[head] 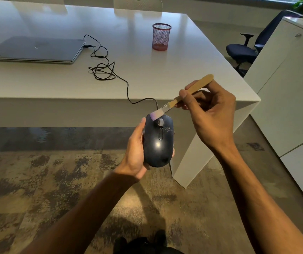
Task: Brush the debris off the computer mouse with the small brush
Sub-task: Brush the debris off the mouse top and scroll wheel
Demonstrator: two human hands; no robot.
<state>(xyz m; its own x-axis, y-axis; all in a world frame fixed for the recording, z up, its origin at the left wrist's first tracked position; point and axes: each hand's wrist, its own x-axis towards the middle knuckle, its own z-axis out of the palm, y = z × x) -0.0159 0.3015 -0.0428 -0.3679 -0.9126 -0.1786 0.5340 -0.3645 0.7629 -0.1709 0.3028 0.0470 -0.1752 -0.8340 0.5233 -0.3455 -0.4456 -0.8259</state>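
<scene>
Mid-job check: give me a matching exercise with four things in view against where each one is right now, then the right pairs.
Things:
1. computer mouse
2. small brush
3. laptop
4. red mesh cup

Places:
A. standing upright on the desk, far side
B. held in the left hand, off the desk
C. lying closed on the desk
D. held in the right hand, bristles at the mouse's front

Pairs: 1-B, 2-D, 3-C, 4-A

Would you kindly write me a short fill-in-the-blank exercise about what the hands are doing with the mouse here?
1. The left hand holds the dark ____.
2. The right hand grips the brush by its ____ handle.
3. The bristles touch the mouse at its ____ end, where the cable comes out.
4. On the table, the laptop lies ____.

Missing words: mouse; wooden; front; closed
</scene>
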